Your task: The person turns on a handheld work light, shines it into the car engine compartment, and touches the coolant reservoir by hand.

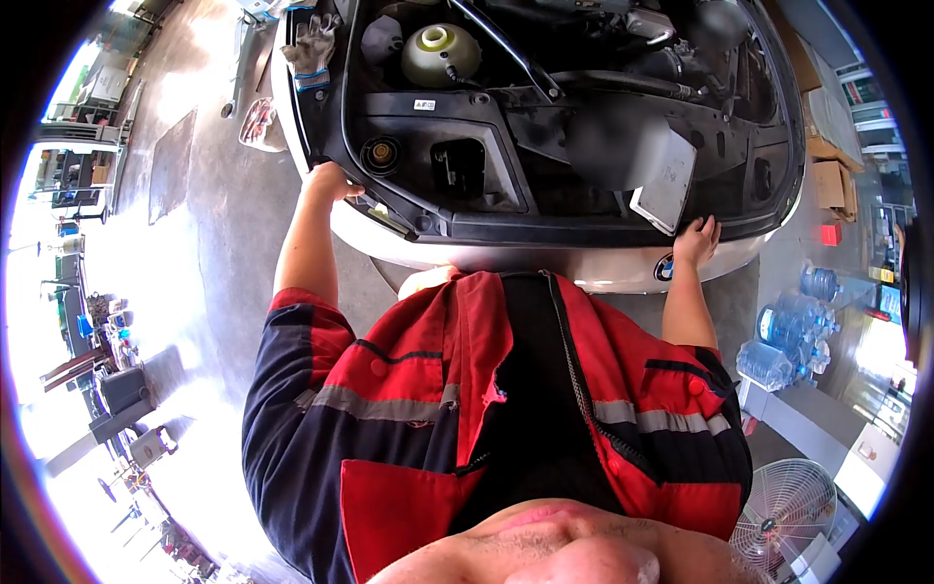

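My left hand (333, 182) rests on the front left edge of a car's engine bay (477, 230), thumb stretched out on the trim and the other fingers partly hidden. At the front right, my right hand (698, 241) lies on the bumper edge with its fingers apart. Just beside it a flat white tablet-like device (667, 180) leans tilted on the black trim; the hand looks close to its lower corner, and I cannot tell whether they touch. A round car badge (664, 267) sits below that hand. Neither hand appears to hold anything.
A pale fluid reservoir (441, 60) and a black strut (506, 51) stand in the bay. Work gloves (311, 49) lie on the left fender. Water jugs (793, 331), a fan (783, 511) and cardboard boxes (832, 187) are at right. Blurred patches hide parts of the bay.
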The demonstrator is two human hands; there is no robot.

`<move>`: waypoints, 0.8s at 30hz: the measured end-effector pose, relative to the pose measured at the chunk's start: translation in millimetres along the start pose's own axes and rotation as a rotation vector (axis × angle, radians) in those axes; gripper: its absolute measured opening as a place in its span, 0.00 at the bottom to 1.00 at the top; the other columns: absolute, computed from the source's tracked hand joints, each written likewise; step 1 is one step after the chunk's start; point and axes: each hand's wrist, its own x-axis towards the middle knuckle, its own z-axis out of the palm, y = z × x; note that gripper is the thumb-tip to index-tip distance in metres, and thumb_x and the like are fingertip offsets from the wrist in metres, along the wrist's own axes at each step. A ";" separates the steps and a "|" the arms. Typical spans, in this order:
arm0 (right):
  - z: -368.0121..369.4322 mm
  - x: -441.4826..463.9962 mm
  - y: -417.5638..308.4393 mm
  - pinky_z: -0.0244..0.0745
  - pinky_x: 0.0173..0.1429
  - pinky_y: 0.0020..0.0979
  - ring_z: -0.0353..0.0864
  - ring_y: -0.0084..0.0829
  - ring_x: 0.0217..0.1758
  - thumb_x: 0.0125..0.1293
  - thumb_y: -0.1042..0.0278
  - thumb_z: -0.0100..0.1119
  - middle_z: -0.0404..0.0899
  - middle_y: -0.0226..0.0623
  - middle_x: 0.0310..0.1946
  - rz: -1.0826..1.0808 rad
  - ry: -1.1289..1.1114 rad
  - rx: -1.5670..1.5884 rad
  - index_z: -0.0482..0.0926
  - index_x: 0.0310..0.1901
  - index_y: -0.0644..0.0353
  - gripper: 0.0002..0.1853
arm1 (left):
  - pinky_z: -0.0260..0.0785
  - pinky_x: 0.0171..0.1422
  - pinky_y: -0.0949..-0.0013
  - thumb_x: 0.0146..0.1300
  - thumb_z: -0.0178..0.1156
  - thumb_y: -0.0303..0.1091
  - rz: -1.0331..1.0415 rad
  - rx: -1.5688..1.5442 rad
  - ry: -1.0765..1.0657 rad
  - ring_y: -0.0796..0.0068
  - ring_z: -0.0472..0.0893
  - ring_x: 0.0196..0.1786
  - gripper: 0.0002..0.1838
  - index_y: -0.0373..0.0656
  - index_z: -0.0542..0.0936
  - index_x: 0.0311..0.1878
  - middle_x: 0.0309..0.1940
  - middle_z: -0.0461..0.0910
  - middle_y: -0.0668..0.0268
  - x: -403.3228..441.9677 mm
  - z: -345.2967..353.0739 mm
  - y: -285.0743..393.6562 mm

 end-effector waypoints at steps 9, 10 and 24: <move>2.0 1.0 0.8 0.54 0.77 0.44 0.60 0.43 0.76 0.74 0.51 0.46 0.63 0.42 0.73 0.012 -0.002 0.013 0.72 0.67 0.51 0.25 | 0.74 0.59 0.59 0.45 0.76 0.62 0.019 0.005 0.003 0.54 0.84 0.53 0.37 0.37 0.86 0.47 0.45 0.86 0.53 1.5 1.4 -0.7; 2.4 1.1 1.1 0.54 0.77 0.44 0.60 0.43 0.76 0.74 0.51 0.46 0.63 0.42 0.73 0.012 -0.001 0.015 0.72 0.67 0.51 0.25 | 0.74 0.59 0.59 0.45 0.76 0.62 0.007 0.011 -0.003 0.54 0.84 0.53 0.37 0.37 0.86 0.47 0.45 0.86 0.53 3.4 2.3 -1.1; -2.2 -0.9 -2.8 0.54 0.77 0.43 0.60 0.43 0.76 0.74 0.52 0.46 0.63 0.42 0.73 0.017 -0.009 0.010 0.73 0.67 0.51 0.24 | 0.75 0.57 0.59 0.45 0.76 0.62 0.027 -0.006 0.003 0.54 0.84 0.52 0.36 0.37 0.86 0.46 0.44 0.86 0.53 9.5 6.9 -5.8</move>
